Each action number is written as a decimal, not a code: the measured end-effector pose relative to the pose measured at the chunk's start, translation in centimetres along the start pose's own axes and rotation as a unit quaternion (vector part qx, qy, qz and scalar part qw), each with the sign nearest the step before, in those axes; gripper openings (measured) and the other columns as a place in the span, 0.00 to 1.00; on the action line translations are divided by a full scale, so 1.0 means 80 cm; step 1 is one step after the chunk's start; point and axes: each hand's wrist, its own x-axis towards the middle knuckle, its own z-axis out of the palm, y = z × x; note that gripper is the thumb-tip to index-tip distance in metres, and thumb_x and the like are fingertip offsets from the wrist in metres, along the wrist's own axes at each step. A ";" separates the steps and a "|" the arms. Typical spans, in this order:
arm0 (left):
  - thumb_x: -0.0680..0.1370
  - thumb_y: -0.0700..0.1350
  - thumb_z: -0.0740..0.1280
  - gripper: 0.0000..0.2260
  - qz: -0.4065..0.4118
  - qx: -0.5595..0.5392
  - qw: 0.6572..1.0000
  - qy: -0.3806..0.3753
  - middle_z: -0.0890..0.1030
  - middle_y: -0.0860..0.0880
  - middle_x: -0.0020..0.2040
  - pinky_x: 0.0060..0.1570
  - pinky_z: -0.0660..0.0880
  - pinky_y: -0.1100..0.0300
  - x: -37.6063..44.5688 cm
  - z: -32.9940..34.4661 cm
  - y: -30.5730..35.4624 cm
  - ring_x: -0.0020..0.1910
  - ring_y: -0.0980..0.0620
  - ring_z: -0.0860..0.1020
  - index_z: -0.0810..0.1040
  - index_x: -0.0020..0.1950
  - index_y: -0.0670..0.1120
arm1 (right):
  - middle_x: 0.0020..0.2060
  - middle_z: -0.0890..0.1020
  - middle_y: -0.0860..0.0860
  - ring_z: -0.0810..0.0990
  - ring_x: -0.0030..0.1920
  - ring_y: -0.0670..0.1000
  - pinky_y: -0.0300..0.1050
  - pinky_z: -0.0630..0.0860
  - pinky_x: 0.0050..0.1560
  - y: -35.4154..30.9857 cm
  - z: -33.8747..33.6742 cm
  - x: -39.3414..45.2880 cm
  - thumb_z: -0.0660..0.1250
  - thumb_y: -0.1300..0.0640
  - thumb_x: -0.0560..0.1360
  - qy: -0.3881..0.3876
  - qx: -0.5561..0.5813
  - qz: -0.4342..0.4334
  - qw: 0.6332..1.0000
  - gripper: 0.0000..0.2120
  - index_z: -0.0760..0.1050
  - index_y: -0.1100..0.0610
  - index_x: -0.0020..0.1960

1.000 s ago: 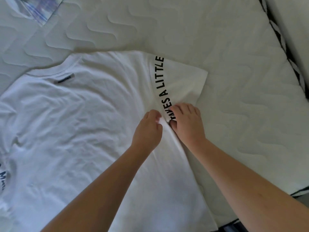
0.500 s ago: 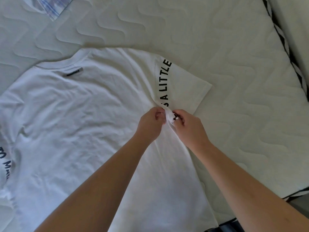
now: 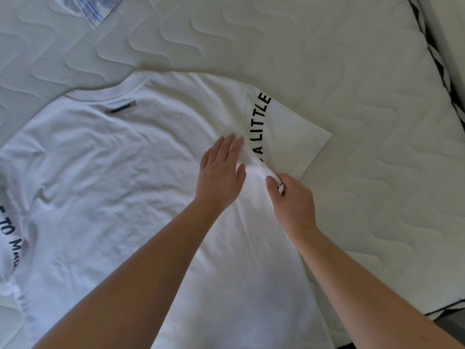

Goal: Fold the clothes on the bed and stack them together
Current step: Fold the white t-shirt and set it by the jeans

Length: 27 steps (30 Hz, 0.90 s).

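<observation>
Now both hands [image 3: 254, 182] meet on the T-shirt [image 3: 113, 177].

Bedroom: quilted mattress [image 3: 352, 59] (bare, no sheet) w/ laundry.

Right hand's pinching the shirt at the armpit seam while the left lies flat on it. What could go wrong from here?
1. The right hand pinches only a small bunch of the white T-shirt; that grip may slip.
2. The left hand lies flat on wrinkled cloth, so creases may get folded in.
3. The far sleeve is already bunched, so the fold could come out lopsided.
</observation>
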 end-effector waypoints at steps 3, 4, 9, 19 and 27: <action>0.83 0.50 0.57 0.21 0.001 0.014 0.999 -0.041 0.65 0.49 0.76 0.73 0.58 0.52 0.023 -0.003 -0.005 0.76 0.48 0.61 0.65 0.76 0.49 | 0.33 0.78 0.49 0.76 0.38 0.52 0.48 0.70 0.42 -0.007 -0.009 0.014 0.57 0.49 0.82 0.017 0.041 -0.028 0.999 0.19 0.74 0.52 0.35; 0.83 0.49 0.58 0.17 0.008 0.007 1.000 -0.018 0.71 0.47 0.72 0.68 0.62 0.52 0.033 -0.009 -0.006 0.72 0.46 0.67 0.72 0.72 0.48 | 0.40 0.82 0.51 0.78 0.46 0.54 0.50 0.72 0.51 -0.008 -0.013 0.024 0.59 0.51 0.82 0.039 0.045 -0.039 0.997 0.15 0.79 0.55 0.42; 0.82 0.42 0.61 0.15 0.044 -0.041 0.998 0.017 0.73 0.43 0.66 0.55 0.74 0.49 0.120 -0.050 -0.005 0.58 0.41 0.77 0.74 0.68 0.44 | 0.68 0.73 0.52 0.67 0.70 0.56 0.51 0.60 0.69 -0.002 -0.040 0.099 0.65 0.52 0.79 0.085 -0.054 -0.010 0.995 0.21 0.70 0.52 0.71; 0.80 0.50 0.66 0.13 0.049 0.185 0.947 -0.259 0.81 0.44 0.50 0.46 0.70 0.57 0.273 -0.104 0.027 0.50 0.43 0.79 0.80 0.56 0.42 | 0.47 0.81 0.55 0.77 0.53 0.58 0.46 0.68 0.46 0.022 -0.088 0.174 0.66 0.47 0.79 -0.070 -0.096 0.039 0.992 0.14 0.79 0.57 0.55; 0.78 0.59 0.66 0.14 -0.042 0.081 0.958 -0.273 0.77 0.50 0.34 0.35 0.66 0.62 0.297 -0.124 0.028 0.32 0.51 0.75 0.81 0.48 0.50 | 0.44 0.78 0.49 0.77 0.50 0.53 0.42 0.64 0.44 0.036 -0.098 0.181 0.65 0.45 0.79 -0.014 -0.036 0.068 0.997 0.15 0.79 0.57 0.54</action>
